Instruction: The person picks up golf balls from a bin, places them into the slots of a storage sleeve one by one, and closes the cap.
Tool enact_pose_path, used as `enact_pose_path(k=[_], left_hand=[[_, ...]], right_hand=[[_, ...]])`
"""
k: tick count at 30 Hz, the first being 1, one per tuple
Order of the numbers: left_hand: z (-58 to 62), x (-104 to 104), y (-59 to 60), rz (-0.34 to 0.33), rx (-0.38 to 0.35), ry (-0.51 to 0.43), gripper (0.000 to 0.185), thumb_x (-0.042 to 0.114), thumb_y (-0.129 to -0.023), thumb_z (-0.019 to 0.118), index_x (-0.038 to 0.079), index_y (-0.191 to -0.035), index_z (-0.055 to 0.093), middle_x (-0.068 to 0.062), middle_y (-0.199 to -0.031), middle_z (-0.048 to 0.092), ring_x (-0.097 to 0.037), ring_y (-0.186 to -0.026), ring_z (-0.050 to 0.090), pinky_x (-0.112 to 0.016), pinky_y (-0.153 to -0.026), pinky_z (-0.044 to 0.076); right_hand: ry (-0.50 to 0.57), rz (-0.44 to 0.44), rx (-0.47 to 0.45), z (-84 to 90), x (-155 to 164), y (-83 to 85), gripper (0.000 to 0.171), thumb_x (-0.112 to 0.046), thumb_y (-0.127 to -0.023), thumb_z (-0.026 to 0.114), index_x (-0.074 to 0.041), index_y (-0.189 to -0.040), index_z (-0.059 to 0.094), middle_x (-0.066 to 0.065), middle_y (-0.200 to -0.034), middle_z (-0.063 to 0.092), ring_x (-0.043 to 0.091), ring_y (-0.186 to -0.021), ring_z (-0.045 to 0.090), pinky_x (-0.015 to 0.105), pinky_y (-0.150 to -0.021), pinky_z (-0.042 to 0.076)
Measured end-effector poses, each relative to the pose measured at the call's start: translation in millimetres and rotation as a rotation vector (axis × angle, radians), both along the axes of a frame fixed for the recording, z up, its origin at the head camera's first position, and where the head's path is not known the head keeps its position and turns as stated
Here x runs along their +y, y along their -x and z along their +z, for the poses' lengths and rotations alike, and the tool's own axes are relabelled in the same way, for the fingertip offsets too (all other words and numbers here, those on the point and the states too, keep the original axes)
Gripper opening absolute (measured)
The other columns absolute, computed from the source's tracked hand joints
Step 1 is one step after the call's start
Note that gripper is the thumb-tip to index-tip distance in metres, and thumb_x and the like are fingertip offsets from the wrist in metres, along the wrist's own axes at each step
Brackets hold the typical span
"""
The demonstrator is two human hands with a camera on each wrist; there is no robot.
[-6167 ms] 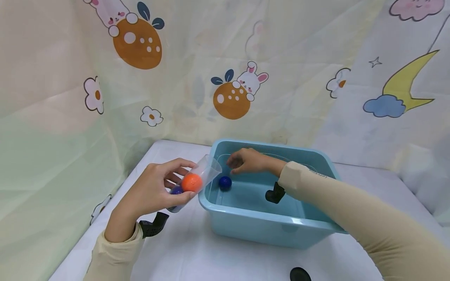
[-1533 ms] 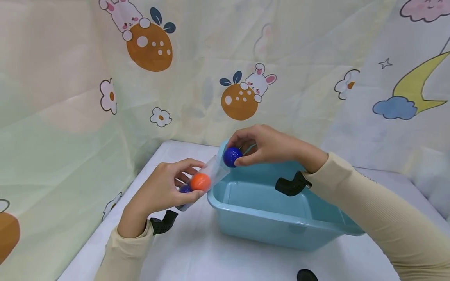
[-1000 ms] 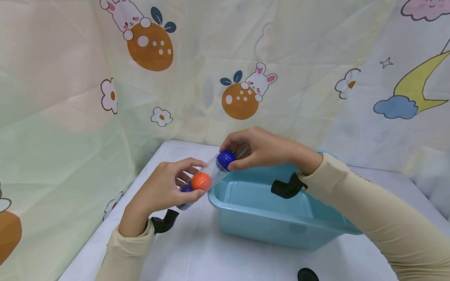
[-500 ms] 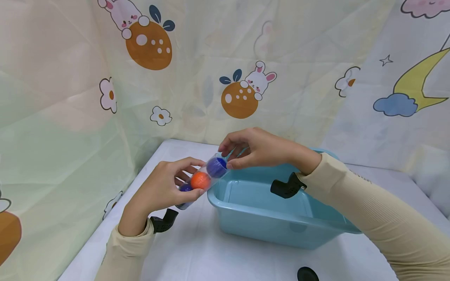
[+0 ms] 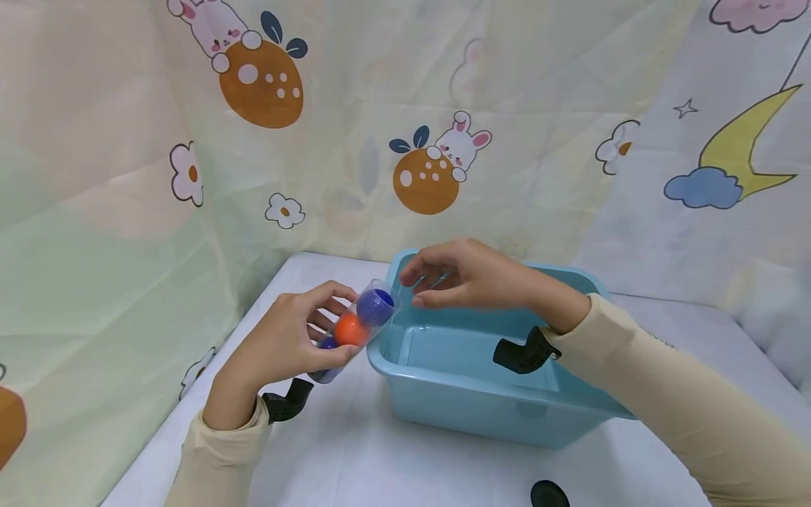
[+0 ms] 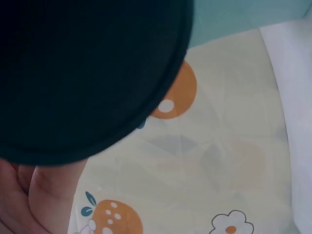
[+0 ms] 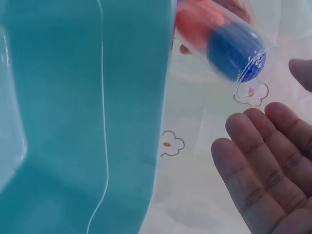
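Note:
My left hand (image 5: 279, 338) grips a clear tube (image 5: 388, 318) between thumb and fingers, tilted with its mouth up to the right. Inside sit a blue ball (image 5: 327, 343) at the bottom, an orange ball (image 5: 351, 329) in the middle and a second blue ball (image 5: 375, 308) near the mouth. My right hand (image 5: 475, 278) hovers over the basin, a little right of the mouth, holding nothing. In the right wrist view its fingers (image 7: 258, 165) are apart from the tube. A dark round surface (image 6: 87, 73) covers much of the left wrist view.
A light blue basin (image 5: 469, 415) stands on the white-covered table (image 5: 317, 458), right of the tube. A black disc (image 5: 549, 494) lies at the front edge of view. A printed cloth (image 5: 342, 162) hangs close behind the table.
The right hand took the blue ball from the basin, brought it to the tube's mouth and let it go inside. Since then the hand has drawn back slightly rightward.

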State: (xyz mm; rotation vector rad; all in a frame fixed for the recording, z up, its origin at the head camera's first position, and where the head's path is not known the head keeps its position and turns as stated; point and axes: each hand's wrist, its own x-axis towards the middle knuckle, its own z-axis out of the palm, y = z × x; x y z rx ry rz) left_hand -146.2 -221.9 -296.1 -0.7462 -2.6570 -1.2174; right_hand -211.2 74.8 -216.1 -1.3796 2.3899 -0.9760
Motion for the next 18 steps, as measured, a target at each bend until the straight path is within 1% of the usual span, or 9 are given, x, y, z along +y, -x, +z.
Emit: enact_pose_path(k=[4, 7, 11, 14, 18], left_hand=[[-1.9, -1, 1.1, -0.010, -0.006, 0.005, 0.051, 0.019, -0.083, 0.090, 0.012, -0.128, 0.066, -0.006, -0.107, 0.077, -0.016, -0.085, 0.077, -0.037, -0.075, 0.067], [-3.0, -1, 1.0, -0.018, -0.016, 0.010, 0.052, 0.015, -0.082, 0.088, 0.012, -0.130, 0.067, -0.004, -0.105, 0.075, -0.015, -0.084, 0.075, -0.033, -0.074, 0.067], [-4.0, 0, 0.6, -0.033, -0.025, 0.016, 0.052, 0.011, -0.080, 0.086, 0.013, -0.129, 0.068, -0.001, -0.105, 0.073, -0.014, -0.085, 0.074, -0.030, -0.073, 0.065], [-4.8, 1, 0.2, -0.056, -0.022, 0.004, 0.052, 0.010, -0.079, 0.085, 0.014, -0.127, 0.064, -0.001, -0.107, 0.072, -0.015, -0.087, 0.073, -0.032, -0.071, 0.065], [-5.7, 1, -0.3, -0.091, -0.015, -0.017, 0.055, 0.009, -0.079, 0.084, 0.012, -0.127, 0.058, -0.003, -0.113, 0.072, -0.018, -0.090, 0.074, -0.035, -0.071, 0.066]], right_hand=[[0.028, -0.027, -0.005, -2.8, 8, -8.9, 0.029, -0.009, -0.101, 0.076, 0.002, -0.128, 0.072, 0.011, -0.125, 0.076, 0.027, -0.115, 0.075, 0.040, -0.097, 0.063], [0.068, -0.038, 0.001, -5.8, 17, -18.0, 0.029, -0.011, -0.102, 0.075, 0.001, -0.128, 0.073, 0.009, -0.125, 0.077, 0.027, -0.117, 0.074, 0.039, -0.099, 0.062], [0.130, -0.073, 0.018, -11.1, 29, -32.8, 0.026, -0.010, -0.102, 0.076, 0.000, -0.126, 0.074, 0.006, -0.122, 0.078, 0.021, -0.115, 0.075, 0.035, -0.099, 0.062], [0.172, -0.110, 0.055, -15.1, 39, -44.5, 0.025, -0.008, -0.100, 0.077, -0.002, -0.124, 0.076, 0.003, -0.122, 0.078, 0.013, -0.111, 0.075, 0.033, -0.098, 0.062], [0.215, -0.140, 0.125, -21.0, 50, -57.7, 0.026, -0.006, -0.098, 0.079, -0.005, -0.124, 0.077, 0.001, -0.123, 0.078, 0.009, -0.109, 0.075, 0.031, -0.097, 0.062]])
